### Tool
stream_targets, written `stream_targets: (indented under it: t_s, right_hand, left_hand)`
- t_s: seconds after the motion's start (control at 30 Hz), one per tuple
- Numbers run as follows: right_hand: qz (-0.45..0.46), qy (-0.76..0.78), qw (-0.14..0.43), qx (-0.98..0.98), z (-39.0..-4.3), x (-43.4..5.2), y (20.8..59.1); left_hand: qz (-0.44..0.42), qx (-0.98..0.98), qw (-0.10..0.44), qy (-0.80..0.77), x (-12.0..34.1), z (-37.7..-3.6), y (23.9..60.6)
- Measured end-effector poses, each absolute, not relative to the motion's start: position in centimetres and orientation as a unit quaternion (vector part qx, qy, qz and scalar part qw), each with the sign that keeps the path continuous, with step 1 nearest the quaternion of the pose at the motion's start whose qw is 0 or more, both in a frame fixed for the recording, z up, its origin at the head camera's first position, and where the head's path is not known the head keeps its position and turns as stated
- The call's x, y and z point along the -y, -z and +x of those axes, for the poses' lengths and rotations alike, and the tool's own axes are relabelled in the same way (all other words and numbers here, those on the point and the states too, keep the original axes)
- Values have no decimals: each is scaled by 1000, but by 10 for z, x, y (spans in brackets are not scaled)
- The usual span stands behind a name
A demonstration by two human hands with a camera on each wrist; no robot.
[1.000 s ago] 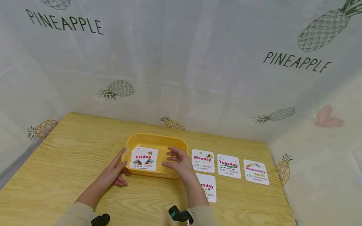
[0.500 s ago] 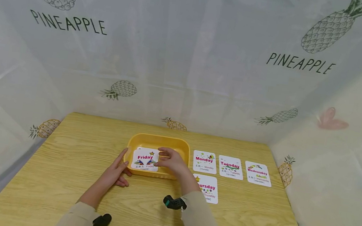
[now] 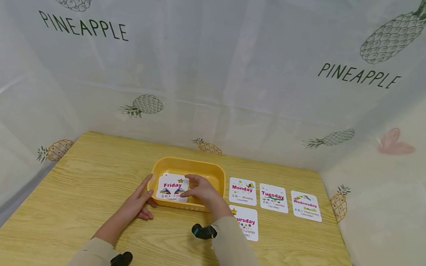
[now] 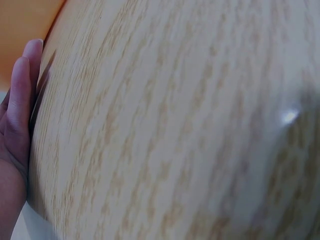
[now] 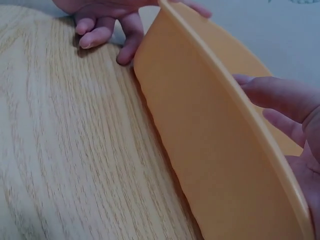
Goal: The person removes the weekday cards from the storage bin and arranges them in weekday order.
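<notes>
- On the far left, pale cloth (image 3: 3, 86) printed with pineapples hangs beside the wood-grain table (image 3: 293, 262).
- Next comes the left sleeve (image 3: 90, 260), beige, with a black device (image 3: 121, 260) at its cuff.
- Beyond that cuff, the left hand (image 3: 135, 204) rests against the near left corner of the tray, its fingers spread loosely about it; the right wrist view shows some fingertips down by the tabletop, outside the wall.
- The yellow tray (image 3: 186, 167) sits flat on the table, its long sides running left to right.
- Inside its left part lies the Friday card (image 3: 172, 187), face up, a yellow star near its top right corner.
- Over that card's right edge reaches the right hand (image 3: 203, 191), thumb and forefinger held well apart; I cannot tell whether they press on the card, since the tray wall hides it from the right wrist camera.
- Right of the tray, the Monday card (image 3: 243, 191) lies on the table, with the Thursday card (image 3: 247, 224) just below it, partly covered by the right sleeve (image 3: 238, 262).
- Beside Monday lies the Tuesday card (image 3: 274, 198), and rightmost, slightly turned, the Wednesday card (image 3: 306, 206).
</notes>
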State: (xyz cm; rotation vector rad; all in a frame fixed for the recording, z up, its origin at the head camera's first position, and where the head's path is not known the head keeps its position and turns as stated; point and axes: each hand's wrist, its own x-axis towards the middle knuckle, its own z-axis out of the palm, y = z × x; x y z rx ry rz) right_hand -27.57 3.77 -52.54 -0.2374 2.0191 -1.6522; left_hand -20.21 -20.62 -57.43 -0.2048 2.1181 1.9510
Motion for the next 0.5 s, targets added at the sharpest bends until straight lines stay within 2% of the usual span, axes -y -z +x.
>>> stream_targets:
  t_s: [0.5]
  right_hand:
    - [-101, 492, 227, -834, -291, -29, 536]
  left_hand:
    - [-65, -728, 123, -671, 205, -201, 574]
